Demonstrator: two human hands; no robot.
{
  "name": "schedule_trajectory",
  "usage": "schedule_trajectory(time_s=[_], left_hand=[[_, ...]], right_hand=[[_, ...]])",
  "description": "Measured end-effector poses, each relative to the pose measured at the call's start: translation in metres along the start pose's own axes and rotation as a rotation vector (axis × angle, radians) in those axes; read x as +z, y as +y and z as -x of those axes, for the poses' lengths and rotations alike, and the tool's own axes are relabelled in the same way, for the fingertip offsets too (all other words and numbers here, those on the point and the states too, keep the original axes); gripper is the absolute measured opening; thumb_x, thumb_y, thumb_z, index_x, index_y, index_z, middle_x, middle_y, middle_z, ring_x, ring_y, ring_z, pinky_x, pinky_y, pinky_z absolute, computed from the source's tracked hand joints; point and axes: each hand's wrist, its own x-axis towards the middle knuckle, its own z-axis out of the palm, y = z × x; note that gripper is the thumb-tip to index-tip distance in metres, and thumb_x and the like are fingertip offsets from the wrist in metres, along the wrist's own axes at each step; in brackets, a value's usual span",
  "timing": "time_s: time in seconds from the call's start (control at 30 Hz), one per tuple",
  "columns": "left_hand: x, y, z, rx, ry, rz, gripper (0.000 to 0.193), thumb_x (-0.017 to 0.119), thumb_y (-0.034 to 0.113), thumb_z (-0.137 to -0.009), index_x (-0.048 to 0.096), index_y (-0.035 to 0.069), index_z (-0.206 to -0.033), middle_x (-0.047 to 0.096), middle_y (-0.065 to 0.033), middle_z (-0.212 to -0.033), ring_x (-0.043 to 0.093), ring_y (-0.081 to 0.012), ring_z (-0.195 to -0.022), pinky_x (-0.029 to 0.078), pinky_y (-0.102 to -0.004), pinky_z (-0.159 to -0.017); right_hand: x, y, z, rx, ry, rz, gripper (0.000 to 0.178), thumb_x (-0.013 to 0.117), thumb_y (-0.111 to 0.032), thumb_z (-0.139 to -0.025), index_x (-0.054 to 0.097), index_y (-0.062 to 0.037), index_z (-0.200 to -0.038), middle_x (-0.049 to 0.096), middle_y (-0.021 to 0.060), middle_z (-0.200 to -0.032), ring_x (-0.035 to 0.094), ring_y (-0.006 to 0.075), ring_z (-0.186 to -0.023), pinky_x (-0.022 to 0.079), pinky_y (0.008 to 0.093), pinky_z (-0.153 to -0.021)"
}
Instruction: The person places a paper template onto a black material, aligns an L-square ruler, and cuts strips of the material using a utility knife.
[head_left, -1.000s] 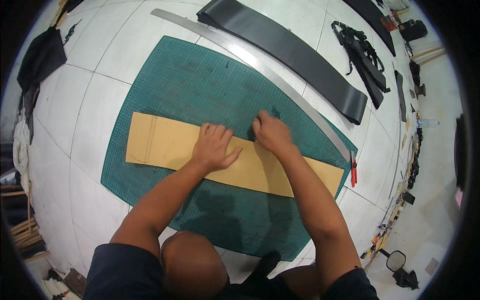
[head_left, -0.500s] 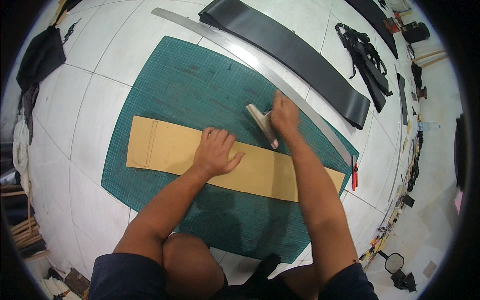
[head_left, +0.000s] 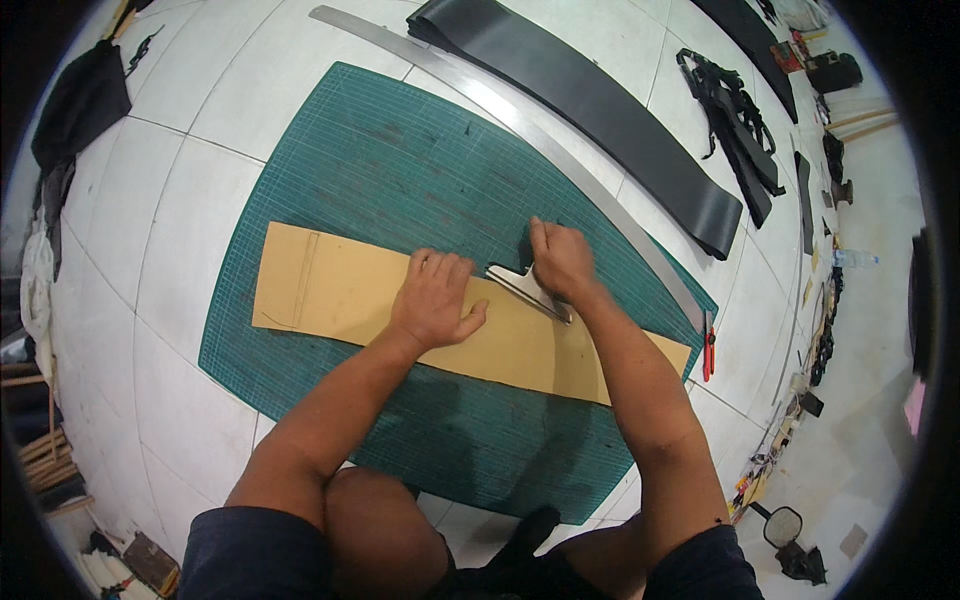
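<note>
A long tan strip of stiff sheet (head_left: 350,285), with pencilled lines near its left end, lies across the green cutting mat (head_left: 400,160). Pressed palm-down on its middle is my left hand (head_left: 432,300), fingers spread and thumb apart. My right hand (head_left: 563,260) is closed around the narrow handle of a wide, silvery metal bulldog clip (head_left: 530,293). The clip's long jaw sits at the strip's far edge, overlapping it in view; whether it grips the sheet I cannot tell. My right forearm covers part of the strip toward its right end.
A long steel ruler (head_left: 500,110) runs along the mat's far edge. Red-handled scissors or a cutter (head_left: 709,350) lie at the mat's right corner. Beyond are a folded black strip (head_left: 590,110) and a bundle of black straps (head_left: 735,130) on the white tiles (head_left: 160,270).
My right hand has brought the clip nearer, from above the mat down to the strip's far edge, and turned it. My left hand stays on the strip, which has barely shifted.
</note>
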Motion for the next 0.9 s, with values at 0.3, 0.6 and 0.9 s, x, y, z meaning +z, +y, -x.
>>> schedule_trajectory(time_s=[0.3,0.6,0.9], left_hand=[[-0.001,0.0,0.001,0.0,-0.037,0.012,0.046,0.067,0.028,-0.075,0.055,-0.001,-0.108,0.055,-0.0167,-0.099,0.053,-0.0344,-0.097,0.037,-0.05,-0.097],[0.001,-0.002,0.001,-0.018,-0.074,0.015,0.044,0.06,0.023,-0.072,0.056,0.001,-0.11,0.055,-0.0169,-0.101,0.053,-0.0353,-0.101,0.037,-0.0511,-0.101],[0.003,-0.005,0.007,-0.006,-0.073,-0.007,0.041,0.06,0.024,-0.078,0.056,0.001,-0.113,0.057,-0.0176,-0.109,0.053,-0.0366,-0.11,0.032,-0.0565,-0.111]], right_hand=[[0.0,-0.005,0.009,-0.175,-0.121,0.109,0.053,0.037,-0.038,-0.105,0.073,-0.0024,-0.09,0.07,0.0262,-0.092,0.067,0.0463,-0.089,0.051,0.0551,-0.086],[0.005,-0.003,0.012,-0.272,-0.065,0.141,0.052,0.039,-0.04,-0.105,0.071,-0.0018,-0.09,0.071,0.0245,-0.091,0.067,0.0445,-0.087,0.053,0.053,-0.08],[0.001,0.009,0.109,-0.475,0.203,0.292,0.038,0.061,-0.035,-0.096,0.061,-0.0086,-0.124,0.058,0.0155,-0.132,0.052,0.0335,-0.127,0.042,0.054,-0.102]])
